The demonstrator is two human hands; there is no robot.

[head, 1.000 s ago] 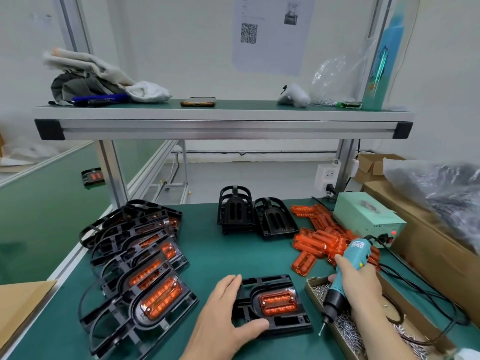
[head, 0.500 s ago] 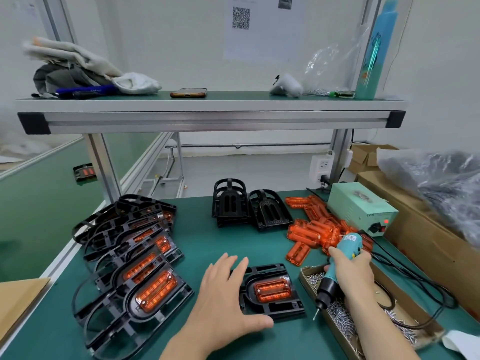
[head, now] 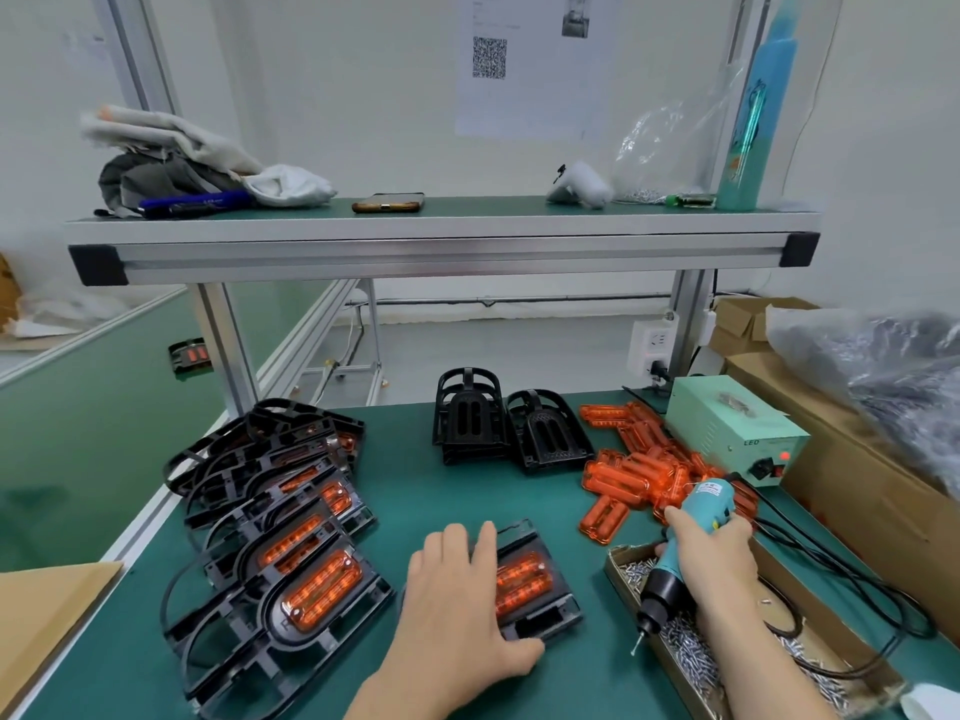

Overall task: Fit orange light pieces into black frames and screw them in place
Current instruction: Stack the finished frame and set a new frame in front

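Head view: pressed left hand [head: 457,610] flat on the black frame [head: 545,623], fingers straight and spread, with the orange light piece [head: 522,582] seated in that frame, near the front of the green surface [head: 467,491]. Gripped the teal screwdriver [head: 701,506] in right hand [head: 714,556], fingers curled round it, bit angled down over the screw box [head: 618,558]. Had loose orange pieces [head: 639,470] heaped behind

The black frame [head: 550,618] and its orange light piece [head: 524,582] are partly covered by the left hand [head: 457,610]. The screw box [head: 628,550] is partly hidden by the right hand [head: 711,558] and the screwdriver [head: 709,504] gripped in it. The wall sheet's [head: 524,96] print cannot be read.
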